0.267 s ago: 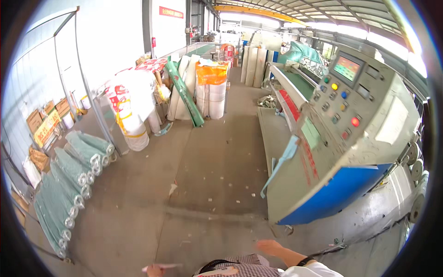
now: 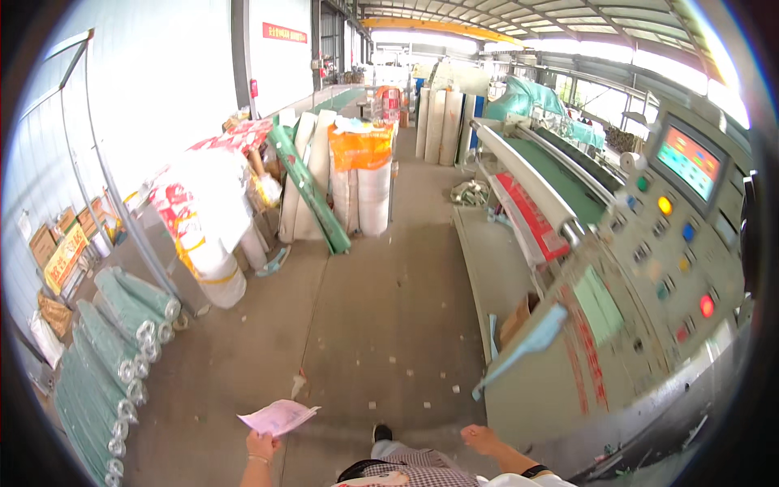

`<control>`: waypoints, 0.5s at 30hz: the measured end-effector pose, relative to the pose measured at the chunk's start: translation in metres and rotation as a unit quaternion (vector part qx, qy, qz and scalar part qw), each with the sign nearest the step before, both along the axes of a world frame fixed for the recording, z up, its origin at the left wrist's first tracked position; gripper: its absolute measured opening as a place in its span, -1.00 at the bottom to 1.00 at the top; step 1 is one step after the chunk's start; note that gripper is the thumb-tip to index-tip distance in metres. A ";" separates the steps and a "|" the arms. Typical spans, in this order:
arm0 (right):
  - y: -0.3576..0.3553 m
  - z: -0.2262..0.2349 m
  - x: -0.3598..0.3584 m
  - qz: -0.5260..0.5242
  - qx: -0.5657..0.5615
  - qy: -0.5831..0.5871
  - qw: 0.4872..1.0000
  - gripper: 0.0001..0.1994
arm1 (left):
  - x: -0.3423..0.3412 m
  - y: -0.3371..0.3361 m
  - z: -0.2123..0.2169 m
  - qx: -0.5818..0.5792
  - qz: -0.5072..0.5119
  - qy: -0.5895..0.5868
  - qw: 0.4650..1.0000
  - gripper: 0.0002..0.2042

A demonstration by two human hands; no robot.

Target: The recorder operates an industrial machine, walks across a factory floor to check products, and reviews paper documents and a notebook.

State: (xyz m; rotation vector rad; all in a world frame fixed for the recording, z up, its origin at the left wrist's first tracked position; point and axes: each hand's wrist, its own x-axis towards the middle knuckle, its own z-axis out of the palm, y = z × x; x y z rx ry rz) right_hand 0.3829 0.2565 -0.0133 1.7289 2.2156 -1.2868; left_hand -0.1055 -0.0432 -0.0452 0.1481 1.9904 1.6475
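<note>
My left hand (image 2: 261,446) is closed on the edge of a thin pink sheet of paper (image 2: 278,417), which spreads out above the fingers over the floor. To the right of my body hangs my right hand (image 2: 481,439), apart from everything, its fingers loosely bent with nothing seen in them. A dark band circles that wrist. Below, the checked apron (image 2: 434,469) I wear and one dark shoe (image 2: 381,433) show.
A machine's control panel (image 2: 649,276) with a lit screen and coloured buttons stands close on the right, its long roller bed behind. Green wrapped rolls (image 2: 93,381) lie at left. Upright rolls (image 2: 373,199) and a leaning green roll (image 2: 307,188) stand ahead. Scraps dot the floor (image 2: 365,325).
The view has moved forward, and the control panel is nearer. My left hand has come up with the pink paper, now seen more fully. My right hand has shifted slightly.
</note>
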 end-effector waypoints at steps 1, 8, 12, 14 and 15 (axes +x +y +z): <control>0.039 0.004 -0.033 0.004 -0.022 0.025 0.999 -0.61 | -0.022 0.029 -0.002 -0.011 0.013 -0.018 1.000 -0.84; 0.278 0.090 -0.277 0.127 0.091 0.161 0.975 -0.63 | -0.136 0.086 -0.083 -0.361 -0.126 -0.025 0.924 -0.54; 0.406 0.107 -0.384 0.151 0.140 0.157 0.966 -0.66 | -0.192 0.196 -0.071 -0.440 -0.197 0.024 0.875 -0.59; 0.463 0.107 -0.417 0.116 0.144 0.193 0.964 -0.68 | -0.232 0.260 -0.083 -0.461 -0.217 0.056 0.859 -0.62; 0.489 0.093 -0.429 0.096 0.160 0.155 0.970 -0.68 | -0.259 0.292 -0.089 -0.466 -0.222 0.072 0.853 -0.63</control>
